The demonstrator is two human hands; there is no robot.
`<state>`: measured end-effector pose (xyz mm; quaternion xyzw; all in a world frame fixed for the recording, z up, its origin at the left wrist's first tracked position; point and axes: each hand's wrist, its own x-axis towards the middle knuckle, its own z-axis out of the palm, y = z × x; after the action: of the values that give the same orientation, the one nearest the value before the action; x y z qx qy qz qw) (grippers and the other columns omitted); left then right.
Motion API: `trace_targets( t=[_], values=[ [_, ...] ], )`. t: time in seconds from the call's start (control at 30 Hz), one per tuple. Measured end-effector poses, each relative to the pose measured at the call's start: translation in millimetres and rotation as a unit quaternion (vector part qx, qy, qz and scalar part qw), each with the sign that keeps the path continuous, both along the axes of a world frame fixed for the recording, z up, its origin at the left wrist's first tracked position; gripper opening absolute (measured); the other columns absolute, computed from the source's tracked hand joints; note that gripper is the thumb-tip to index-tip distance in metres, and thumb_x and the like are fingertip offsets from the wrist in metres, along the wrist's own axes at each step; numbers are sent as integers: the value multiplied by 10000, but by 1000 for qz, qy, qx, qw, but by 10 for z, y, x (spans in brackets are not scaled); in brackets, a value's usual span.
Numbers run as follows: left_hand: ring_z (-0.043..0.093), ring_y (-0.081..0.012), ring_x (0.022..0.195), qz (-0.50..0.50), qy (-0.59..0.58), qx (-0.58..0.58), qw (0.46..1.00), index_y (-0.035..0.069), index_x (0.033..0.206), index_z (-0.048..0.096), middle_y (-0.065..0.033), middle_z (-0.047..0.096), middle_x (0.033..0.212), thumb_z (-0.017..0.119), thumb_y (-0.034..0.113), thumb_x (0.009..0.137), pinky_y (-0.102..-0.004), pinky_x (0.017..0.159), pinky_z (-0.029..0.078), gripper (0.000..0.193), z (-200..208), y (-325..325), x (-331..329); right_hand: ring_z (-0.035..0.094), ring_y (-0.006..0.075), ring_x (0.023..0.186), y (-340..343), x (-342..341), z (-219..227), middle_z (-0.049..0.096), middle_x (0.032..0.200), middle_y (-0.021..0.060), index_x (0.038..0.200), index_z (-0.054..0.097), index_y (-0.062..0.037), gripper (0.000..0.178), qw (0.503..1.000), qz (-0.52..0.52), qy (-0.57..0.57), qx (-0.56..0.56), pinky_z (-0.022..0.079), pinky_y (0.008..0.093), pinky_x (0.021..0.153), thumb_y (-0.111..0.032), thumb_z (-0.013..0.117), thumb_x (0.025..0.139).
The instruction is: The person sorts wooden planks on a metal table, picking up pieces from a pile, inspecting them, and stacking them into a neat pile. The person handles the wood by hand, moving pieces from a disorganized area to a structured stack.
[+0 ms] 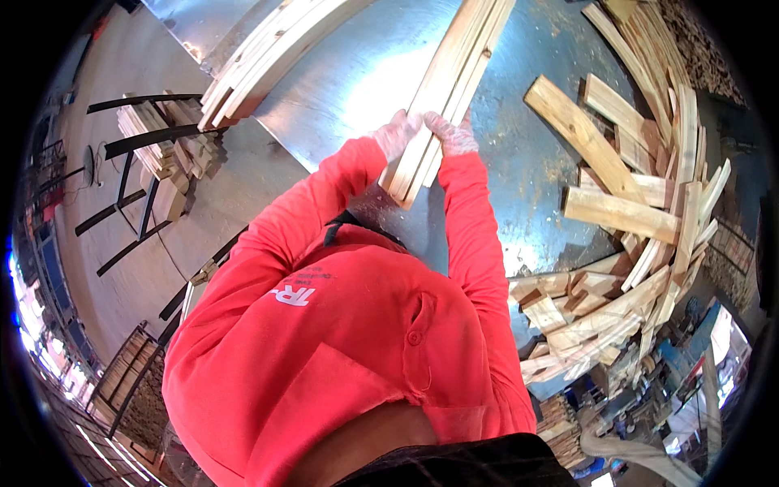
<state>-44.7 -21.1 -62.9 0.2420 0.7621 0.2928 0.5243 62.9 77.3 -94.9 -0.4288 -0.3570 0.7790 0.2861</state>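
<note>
I am gripping a bundle of wooden slats (445, 89) with my gloved left hand (396, 134) and right hand (451, 135) closed on its sides, over the metal surface (357, 89).

Bright daylight, glare on the metal table (365, 89), fisheye-bent edges.

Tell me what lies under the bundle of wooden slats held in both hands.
Under the bundle of slats lies the shiny metal table. The left hand and right hand clasp its near end; the table directly beneath is covered.
</note>
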Motion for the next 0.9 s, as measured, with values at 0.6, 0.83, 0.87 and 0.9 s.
trace_targets(
  t=[0.6,0.83,0.87,0.9],
  values=[
    [641,-281,966,-97,111,185,972,65,1243,574,-149,673,1059,640,368,823,-375,880,478,522,1003,554,-3568,651,240,951,-218,-1374,294,657,1119,126,1304,449,-15,654,965,90,-239,61,523,334,857,-26,771,735],
    [611,-342,1045,-141,396,35,907,123,1228,575,-177,649,1119,591,403,846,-401,896,469,474,924,1782,-4490,613,280,992,-598,-1896,230,559,1247,145,1345,414,-77,601,900,162,-363,176,536,392,845,-118,699,817],
    [607,-340,1059,-140,405,11,903,136,1260,564,-173,646,1142,595,398,847,-396,902,466,490,901,1977,-4522,613,287,980,-663,-1945,192,542,1261,148,1355,405,-90,613,898,174,-362,180,551,398,818,-124,697,817],
    [602,-345,1075,-148,427,-29,891,136,1230,574,-177,647,1133,555,428,856,-421,901,466,475,886,2244,-4512,620,282,960,-720,-2007,140,559,1218,135,1355,400,-94,648,908,163,-347,167,557,395,801,-141,721,795]
  ],
)
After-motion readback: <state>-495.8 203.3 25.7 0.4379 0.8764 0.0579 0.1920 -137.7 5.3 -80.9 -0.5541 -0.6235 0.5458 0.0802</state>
